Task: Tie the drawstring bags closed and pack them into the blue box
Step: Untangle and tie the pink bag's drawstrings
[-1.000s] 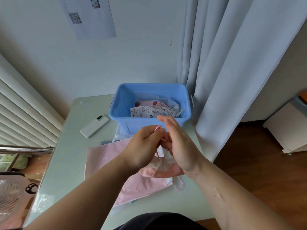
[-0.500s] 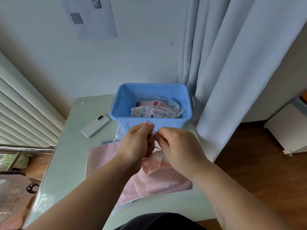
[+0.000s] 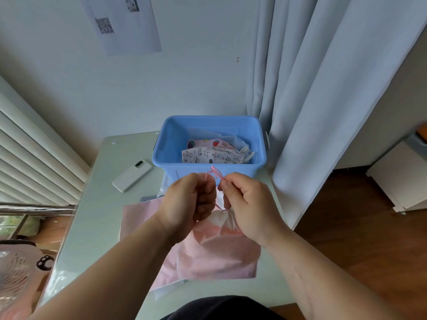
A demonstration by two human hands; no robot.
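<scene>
A pink drawstring bag point(image 3: 219, 250) lies on the pale worktop point(image 3: 99, 215) below the fingers point(image 3: 205, 192), its gathered neck lifted between a person's two hands. The left hand point(image 3: 187, 204) and right hand point(image 3: 249, 204) are curled, each pinching the pink drawstring point(image 3: 215, 175), whose loops stand just above the fingertips. Just beyond the fingers sits the blue box point(image 3: 184, 175), holding printed bags point(image 3: 208, 155). A white phone point(image 3: 132, 176) rests left of the fingers, beside the box; a pale curtain point(image 3: 323, 88) hangs to their right.

Table point(image 3: 104, 215) bears blue box point(image 3: 231, 125), phone point(image 3: 132, 175), pink bags point(image 3: 138, 218)
</scene>
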